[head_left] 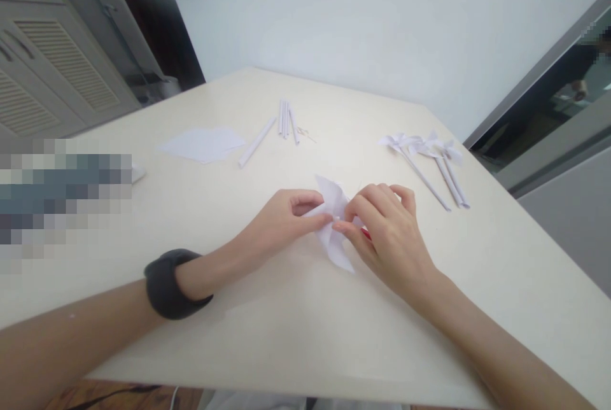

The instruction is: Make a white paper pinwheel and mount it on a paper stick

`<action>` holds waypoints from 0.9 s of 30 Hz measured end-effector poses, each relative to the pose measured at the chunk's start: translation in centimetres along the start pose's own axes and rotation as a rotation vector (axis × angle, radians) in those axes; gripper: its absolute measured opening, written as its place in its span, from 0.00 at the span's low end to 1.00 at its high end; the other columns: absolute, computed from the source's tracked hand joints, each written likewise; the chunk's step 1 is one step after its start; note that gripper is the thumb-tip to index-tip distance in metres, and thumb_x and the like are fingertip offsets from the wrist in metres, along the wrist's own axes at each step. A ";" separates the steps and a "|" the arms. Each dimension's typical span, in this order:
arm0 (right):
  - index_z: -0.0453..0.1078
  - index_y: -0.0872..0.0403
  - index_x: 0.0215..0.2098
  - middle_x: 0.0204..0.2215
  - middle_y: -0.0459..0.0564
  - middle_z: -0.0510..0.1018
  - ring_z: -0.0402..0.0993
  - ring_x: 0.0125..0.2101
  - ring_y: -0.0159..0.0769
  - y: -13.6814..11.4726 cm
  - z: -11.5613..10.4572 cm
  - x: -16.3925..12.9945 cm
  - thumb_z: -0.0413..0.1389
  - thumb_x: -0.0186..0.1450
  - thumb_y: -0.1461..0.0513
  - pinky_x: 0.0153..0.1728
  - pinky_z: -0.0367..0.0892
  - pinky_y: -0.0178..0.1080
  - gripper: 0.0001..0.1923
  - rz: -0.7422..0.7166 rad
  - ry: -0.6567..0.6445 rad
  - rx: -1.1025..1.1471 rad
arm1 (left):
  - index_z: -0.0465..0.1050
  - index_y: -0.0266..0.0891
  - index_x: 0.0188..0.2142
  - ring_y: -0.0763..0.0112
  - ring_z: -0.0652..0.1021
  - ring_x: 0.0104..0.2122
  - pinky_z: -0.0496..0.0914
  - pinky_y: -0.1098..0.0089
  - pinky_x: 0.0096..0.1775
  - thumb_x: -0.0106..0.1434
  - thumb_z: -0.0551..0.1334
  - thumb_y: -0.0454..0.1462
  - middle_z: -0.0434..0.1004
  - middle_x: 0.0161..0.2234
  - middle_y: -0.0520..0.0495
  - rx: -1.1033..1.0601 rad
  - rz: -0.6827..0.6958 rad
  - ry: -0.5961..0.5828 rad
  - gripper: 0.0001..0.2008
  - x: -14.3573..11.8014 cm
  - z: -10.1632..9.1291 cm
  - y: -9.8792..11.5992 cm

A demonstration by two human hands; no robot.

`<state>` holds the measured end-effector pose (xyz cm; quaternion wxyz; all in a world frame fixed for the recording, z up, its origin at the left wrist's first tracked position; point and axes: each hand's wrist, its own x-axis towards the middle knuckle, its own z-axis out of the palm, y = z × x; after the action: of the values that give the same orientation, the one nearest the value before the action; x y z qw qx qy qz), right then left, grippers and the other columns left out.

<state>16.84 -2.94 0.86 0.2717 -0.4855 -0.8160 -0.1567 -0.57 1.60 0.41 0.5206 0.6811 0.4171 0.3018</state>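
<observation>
A white paper pinwheel (338, 251) is held just above the table in front of me, its curved blades spreading out between my hands. My left hand (291, 216), with a black band on the wrist, pinches one side of it between thumb and fingers. At the pinwheel's centre, the thumb and fingers of my right hand (382, 225) are closed on the paper. Part of a small red object (366, 233) shows under my right palm; its kind is hidden.
White paper sheets (203, 144) lie at the left, beside a rolled paper stick (258, 142). Several more paper sticks (285, 118) sit farther back near thin twisted pieces (305, 134). Pinwheels on sticks (424, 146) lie at the right. A wall borders the table's far edge.
</observation>
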 end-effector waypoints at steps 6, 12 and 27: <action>0.61 0.52 0.43 0.43 0.53 0.68 0.64 0.47 0.41 0.8 -1.2 0.6 0.57 0.61 0.58 0.47 0.59 0.44 0.14 0.346 0.191 0.429 | 0.71 0.38 0.44 0.62 0.75 0.43 0.70 0.66 0.44 0.59 0.60 0.36 0.75 0.46 0.44 -0.180 0.157 0.100 0.13 0.4 -0.5 0.1; 0.61 0.50 0.46 0.49 0.52 0.69 0.65 0.50 0.41 0.8 -0.5 0.9 0.58 0.60 0.55 0.45 0.64 0.44 0.18 0.588 -0.172 1.214 | 0.69 0.37 0.45 0.63 0.75 0.45 0.70 0.66 0.45 0.61 0.59 0.35 0.75 0.47 0.43 -0.165 0.224 0.149 0.12 -0.1 -0.3 0.5; 0.67 0.51 0.38 0.35 0.46 0.72 0.69 0.38 0.35 -0.8 0.1 0.7 0.61 0.57 0.58 0.35 0.65 0.36 0.13 0.621 -0.220 1.396 | 0.69 0.41 0.37 0.72 0.74 0.38 0.68 0.72 0.41 0.61 0.59 0.31 0.73 0.35 0.52 0.064 0.357 0.191 0.05 -1.3 0.4 0.8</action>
<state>15.83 -2.82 1.16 0.4637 -0.4212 -0.5745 0.5268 -0.68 0.18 1.10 0.3949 0.7289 0.3466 0.4390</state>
